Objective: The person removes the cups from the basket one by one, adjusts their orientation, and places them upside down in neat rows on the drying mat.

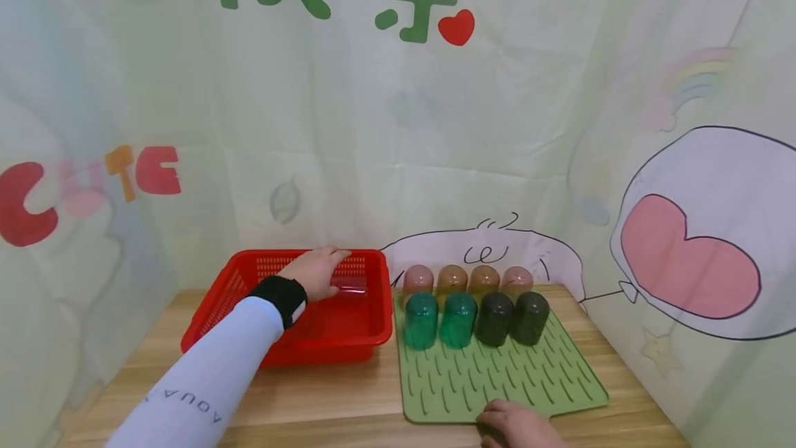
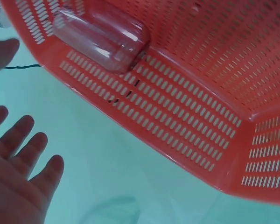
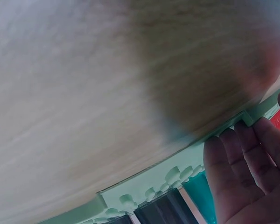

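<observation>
My left hand (image 1: pixel 314 273) reaches over the far side of a red plastic basket (image 1: pixel 379 323), fingers spread and holding nothing. In the left wrist view, a clear cup (image 2: pixel 102 39) lies on its side inside the basket, apart from the fingers. My right hand (image 1: pixel 521 424) rests at the front edge of a green drying mat (image 1: pixel 497 382), its fingers loosely extended. Upside-down cups stand in two rows on the mat: two green cups (image 1: pixel 421 322) and two dark cups (image 1: pixel 495 320) in front, pink cups (image 1: pixel 418 281) and amber cups (image 1: pixel 485 282) behind.
The basket stands left of the mat on a wooden table (image 1: pixel 336 399). A printed curtain (image 1: pixel 497 123) hangs close behind the table and along both sides. A dark band (image 1: pixel 282 298) is on my left wrist, above a pale sleeve.
</observation>
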Demonstrator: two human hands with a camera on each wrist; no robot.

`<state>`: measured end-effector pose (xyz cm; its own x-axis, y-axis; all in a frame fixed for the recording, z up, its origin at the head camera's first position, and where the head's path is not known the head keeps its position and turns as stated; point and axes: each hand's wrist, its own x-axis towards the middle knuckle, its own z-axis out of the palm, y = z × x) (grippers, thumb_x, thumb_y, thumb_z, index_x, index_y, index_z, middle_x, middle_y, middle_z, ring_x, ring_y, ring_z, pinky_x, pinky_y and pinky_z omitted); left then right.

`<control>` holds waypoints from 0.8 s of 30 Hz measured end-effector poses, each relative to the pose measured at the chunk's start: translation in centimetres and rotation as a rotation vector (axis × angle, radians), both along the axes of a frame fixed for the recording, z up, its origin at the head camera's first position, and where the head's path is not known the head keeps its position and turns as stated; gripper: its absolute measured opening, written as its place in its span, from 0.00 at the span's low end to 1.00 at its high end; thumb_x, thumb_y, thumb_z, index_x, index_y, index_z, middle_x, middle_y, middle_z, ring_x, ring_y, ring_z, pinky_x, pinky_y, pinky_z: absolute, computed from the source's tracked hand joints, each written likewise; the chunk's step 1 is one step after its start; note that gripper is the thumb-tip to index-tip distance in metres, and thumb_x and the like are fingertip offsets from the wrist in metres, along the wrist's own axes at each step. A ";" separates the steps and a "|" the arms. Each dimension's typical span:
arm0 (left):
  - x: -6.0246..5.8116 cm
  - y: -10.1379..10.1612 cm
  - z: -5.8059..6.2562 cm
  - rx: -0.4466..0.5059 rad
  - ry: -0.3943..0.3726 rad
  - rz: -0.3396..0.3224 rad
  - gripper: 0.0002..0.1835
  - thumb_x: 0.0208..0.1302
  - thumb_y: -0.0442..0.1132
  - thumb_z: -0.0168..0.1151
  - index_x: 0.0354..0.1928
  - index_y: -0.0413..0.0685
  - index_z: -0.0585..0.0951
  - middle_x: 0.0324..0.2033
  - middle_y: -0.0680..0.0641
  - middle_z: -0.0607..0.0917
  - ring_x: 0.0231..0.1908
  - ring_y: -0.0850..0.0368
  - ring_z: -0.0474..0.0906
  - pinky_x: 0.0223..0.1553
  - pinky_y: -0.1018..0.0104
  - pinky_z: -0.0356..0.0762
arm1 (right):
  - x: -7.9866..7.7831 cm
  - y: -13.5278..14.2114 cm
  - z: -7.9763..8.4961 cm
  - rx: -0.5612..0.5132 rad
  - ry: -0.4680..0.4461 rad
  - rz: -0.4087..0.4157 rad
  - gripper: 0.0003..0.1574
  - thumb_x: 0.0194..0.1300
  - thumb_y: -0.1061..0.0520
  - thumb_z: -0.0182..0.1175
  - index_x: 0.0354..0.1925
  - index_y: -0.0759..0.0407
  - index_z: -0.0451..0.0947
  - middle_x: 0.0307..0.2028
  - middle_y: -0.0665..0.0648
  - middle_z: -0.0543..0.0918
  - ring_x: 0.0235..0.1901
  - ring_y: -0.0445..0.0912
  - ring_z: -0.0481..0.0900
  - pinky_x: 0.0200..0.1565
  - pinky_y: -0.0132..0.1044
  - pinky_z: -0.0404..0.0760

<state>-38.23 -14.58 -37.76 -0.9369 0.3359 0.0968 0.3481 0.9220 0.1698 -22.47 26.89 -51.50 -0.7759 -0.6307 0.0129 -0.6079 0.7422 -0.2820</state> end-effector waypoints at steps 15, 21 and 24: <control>-4.7 -0.3 -3.3 -0.006 -0.160 0.048 0.50 0.51 0.41 0.81 0.76 0.49 0.65 0.71 0.40 0.72 0.65 0.38 0.71 0.67 0.37 0.71 | 0.1 0.0 -0.1 0.020 0.055 0.004 0.15 0.70 0.48 0.64 0.49 0.54 0.85 0.41 0.44 0.82 0.40 0.33 0.79 0.41 0.32 0.82; -6.5 -0.1 -4.9 -0.012 -0.193 0.042 0.49 0.52 0.41 0.80 0.76 0.49 0.66 0.72 0.41 0.71 0.70 0.38 0.68 0.71 0.37 0.65 | 0.2 0.0 -0.1 0.042 -0.001 -0.041 0.16 0.70 0.46 0.63 0.51 0.51 0.85 0.42 0.42 0.82 0.42 0.33 0.78 0.42 0.33 0.82; -6.9 0.3 -5.3 0.010 -0.220 0.056 0.48 0.52 0.40 0.80 0.75 0.50 0.67 0.71 0.41 0.72 0.69 0.38 0.69 0.70 0.36 0.66 | 0.2 -0.1 -0.1 0.050 -0.013 -0.056 0.17 0.70 0.45 0.63 0.51 0.50 0.85 0.43 0.42 0.82 0.42 0.33 0.78 0.42 0.33 0.83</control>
